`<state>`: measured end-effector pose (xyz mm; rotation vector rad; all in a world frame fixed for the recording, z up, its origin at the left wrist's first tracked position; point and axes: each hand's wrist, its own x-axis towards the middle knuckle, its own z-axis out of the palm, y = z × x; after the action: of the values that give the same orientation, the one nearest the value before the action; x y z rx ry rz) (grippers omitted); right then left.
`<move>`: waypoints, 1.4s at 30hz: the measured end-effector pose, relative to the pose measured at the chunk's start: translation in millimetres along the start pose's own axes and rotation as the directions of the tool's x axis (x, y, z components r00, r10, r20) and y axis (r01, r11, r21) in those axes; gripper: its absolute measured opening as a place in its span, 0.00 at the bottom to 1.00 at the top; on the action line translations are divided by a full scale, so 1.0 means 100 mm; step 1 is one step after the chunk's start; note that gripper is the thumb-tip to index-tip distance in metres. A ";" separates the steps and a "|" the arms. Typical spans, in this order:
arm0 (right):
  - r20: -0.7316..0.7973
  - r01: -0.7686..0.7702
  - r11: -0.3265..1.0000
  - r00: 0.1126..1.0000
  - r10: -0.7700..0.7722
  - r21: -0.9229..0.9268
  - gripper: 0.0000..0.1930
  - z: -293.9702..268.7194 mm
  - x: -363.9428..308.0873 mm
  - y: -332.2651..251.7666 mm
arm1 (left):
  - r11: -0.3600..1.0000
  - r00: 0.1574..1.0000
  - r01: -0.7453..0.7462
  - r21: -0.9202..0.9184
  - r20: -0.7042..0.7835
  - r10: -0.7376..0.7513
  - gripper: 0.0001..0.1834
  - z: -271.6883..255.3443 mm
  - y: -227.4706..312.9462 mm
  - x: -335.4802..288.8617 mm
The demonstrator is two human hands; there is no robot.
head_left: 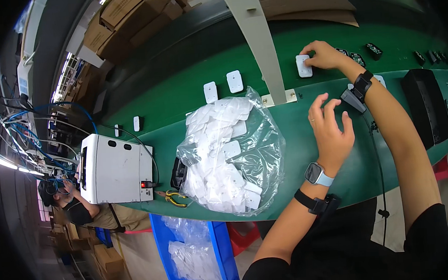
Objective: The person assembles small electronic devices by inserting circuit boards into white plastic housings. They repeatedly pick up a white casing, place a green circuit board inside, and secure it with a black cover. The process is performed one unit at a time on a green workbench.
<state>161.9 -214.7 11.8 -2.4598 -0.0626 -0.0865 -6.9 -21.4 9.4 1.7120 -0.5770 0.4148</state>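
My right hand (326,55) reaches far across the green bench and grips a small white rounded plastic cover (304,67) by its right edge. The cover is at the green belt strip along the back. Nearer to me, my left hand (332,133) hovers above the bench with its fingers spread and nothing in them. To its left lies a clear plastic bag (267,155) heaped with white plastic covers (218,135). Two more white covers, a left one (210,92) and a right one (235,81), lie on the belt behind the bag.
A metal post (258,35) rises between the bag and my right hand. Black housings with circuit boards (374,51) lie at right, near a black bin (427,108). At left stand a white machine (118,168), yellow-handled pliers (175,198), a blue crate (225,258) and a seated person (79,208).
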 end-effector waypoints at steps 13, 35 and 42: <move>-0.246 0.572 0.818 0.802 -0.545 0.055 0.06 0.15 -0.69 -2.53 | 0.974 0.931 0.068 0.216 0.336 -0.139 0.19 -0.14 -0.07 -0.04; 0.017 0.120 0.945 0.993 -0.121 -0.303 0.22 1.44 0.81 -2.19 | 0.950 0.901 0.200 -0.240 0.425 -0.083 0.18 0.03 -0.36 -0.36; 0.124 0.308 0.870 0.951 -0.282 -0.385 0.24 1.43 0.79 -2.00 | 0.940 0.896 0.212 -0.269 0.438 -0.076 0.19 0.06 -0.32 -0.40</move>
<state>233.6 32.9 32.0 -2.8456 -0.4978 -0.1682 -20.8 -16.3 -40.1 1.5268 -0.7753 -0.1624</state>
